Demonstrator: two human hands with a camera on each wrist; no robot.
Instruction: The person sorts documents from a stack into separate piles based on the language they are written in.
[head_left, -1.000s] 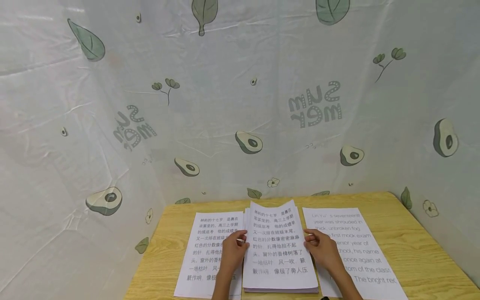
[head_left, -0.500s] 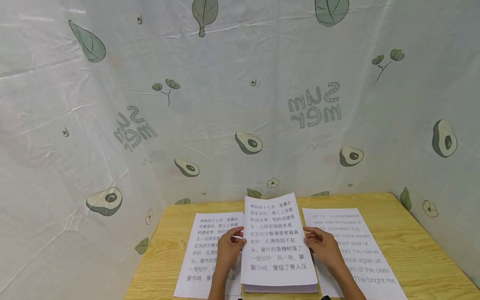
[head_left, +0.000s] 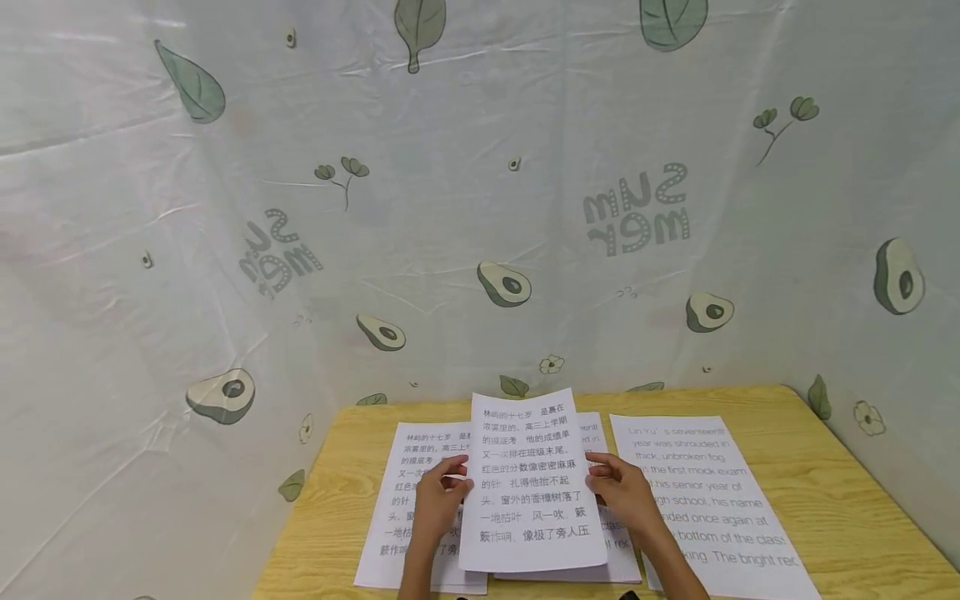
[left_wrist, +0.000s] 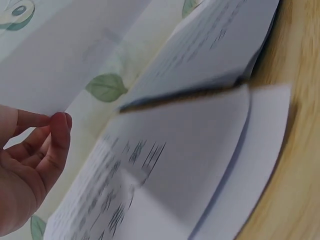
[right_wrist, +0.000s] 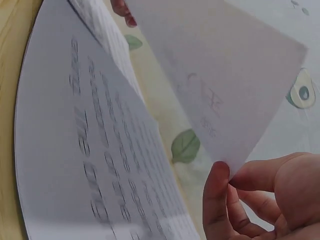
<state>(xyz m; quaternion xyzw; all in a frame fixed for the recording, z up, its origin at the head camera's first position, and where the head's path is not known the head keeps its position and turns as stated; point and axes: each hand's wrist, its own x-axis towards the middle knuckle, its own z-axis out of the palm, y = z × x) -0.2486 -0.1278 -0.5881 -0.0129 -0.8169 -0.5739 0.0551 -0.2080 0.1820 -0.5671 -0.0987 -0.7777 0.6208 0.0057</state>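
Note:
Between both hands a sheet of paper (head_left: 525,500) with printed Chinese text is raised and tilted. My left hand (head_left: 441,504) pinches its left edge between thumb and fingers; the left wrist view has this hand (left_wrist: 35,165) at the left. At the opposite edge my right hand (head_left: 624,493) pinches the paper, and the right wrist view shows thumb and forefinger meeting on a corner of the sheet (right_wrist: 225,85). Beneath lies the middle stack of paper (head_left: 618,554), its top page in English and partly covered. Chinese-printed pages (head_left: 378,550) lie to the left.
English-printed pages (head_left: 738,508) lie at the right, partly behind my right forearm. All the paper is on a wooden table (head_left: 795,450). A pale curtain (head_left: 450,208) with leaf and avocado prints hangs behind and at the sides.
The Chinese-printed sheet has been lifted off the middle stack and carried left, partly over the left pages. Both hands have moved left with it. English print now shows on the middle stack.

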